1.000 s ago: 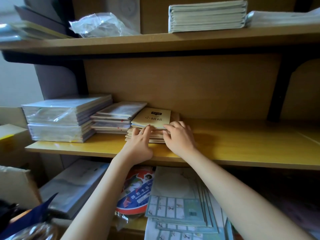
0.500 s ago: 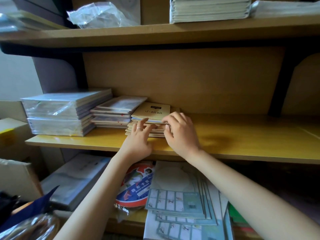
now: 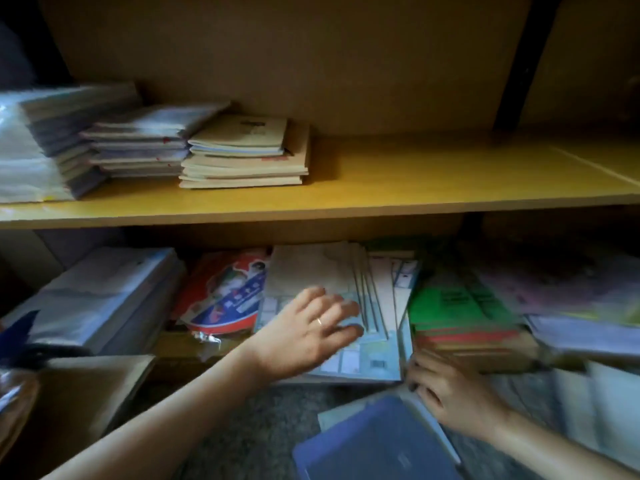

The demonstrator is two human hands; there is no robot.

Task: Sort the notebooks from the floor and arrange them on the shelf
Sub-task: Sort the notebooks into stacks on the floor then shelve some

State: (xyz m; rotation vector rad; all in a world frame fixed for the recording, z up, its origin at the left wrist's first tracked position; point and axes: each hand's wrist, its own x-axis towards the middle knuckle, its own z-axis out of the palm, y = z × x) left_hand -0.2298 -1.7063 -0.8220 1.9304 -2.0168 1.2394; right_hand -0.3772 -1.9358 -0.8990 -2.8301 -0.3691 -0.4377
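A stack of beige notebooks [image 3: 242,157] lies on the yellow wooden shelf [image 3: 415,174], left of its middle, with nothing touching it. Below the shelf a fanned pile of pale green-and-white notebooks [image 3: 346,289] lies flat. My left hand [image 3: 308,330] rests on that pile with fingers spread and straight; a ring shows on one finger. My right hand [image 3: 450,396] is lower right, its fingers curled at the front corner of the same pile beside a stack of green and red books [image 3: 460,310]. The view is blurred, so its hold is unclear.
Wrapped bundles [image 3: 45,140] and a grey notebook stack [image 3: 145,140] fill the shelf's left end. Below lie a wrapped pack [image 3: 100,296], a red-and-blue round packet [image 3: 225,296], a blue folder [image 3: 377,441] on the floor, and loose papers [image 3: 571,299] at the right.
Both hands have left the beige stack on the shelf and dropped to the pile below it. The camera has tilted down, so the upper shelf is out of view.
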